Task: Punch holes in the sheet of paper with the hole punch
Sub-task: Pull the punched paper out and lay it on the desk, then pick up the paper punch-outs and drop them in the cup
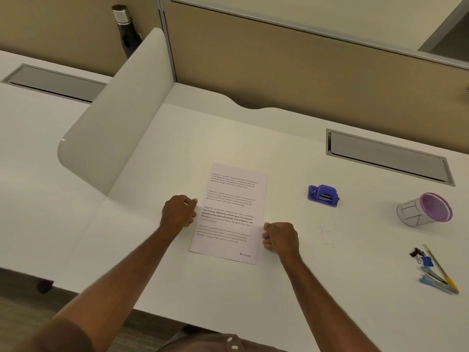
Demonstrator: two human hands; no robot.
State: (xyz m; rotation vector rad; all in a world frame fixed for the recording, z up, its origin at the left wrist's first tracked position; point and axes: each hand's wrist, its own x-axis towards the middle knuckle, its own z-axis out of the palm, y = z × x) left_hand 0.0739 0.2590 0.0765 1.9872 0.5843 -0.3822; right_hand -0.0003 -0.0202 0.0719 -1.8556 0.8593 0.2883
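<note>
Head view. Sheet of paper point(231, 214) lies flat, mid-bench, printed side up. Left hand point(179, 212) is curled w/ fingertips pinching the sheet's left edge; right hand point(280, 237) likewise at the right edge. Hole punch point(323, 196) sits untouched, well apart to the right. Step judged: squaring/lifting the sheet, pre-punch. Next: bring the edge to the punch slot. Bench point(253, 138) betw. sheet and punch is bare; tipped cup point(425, 210) and pens point(437, 273) lie farther right.
</note>
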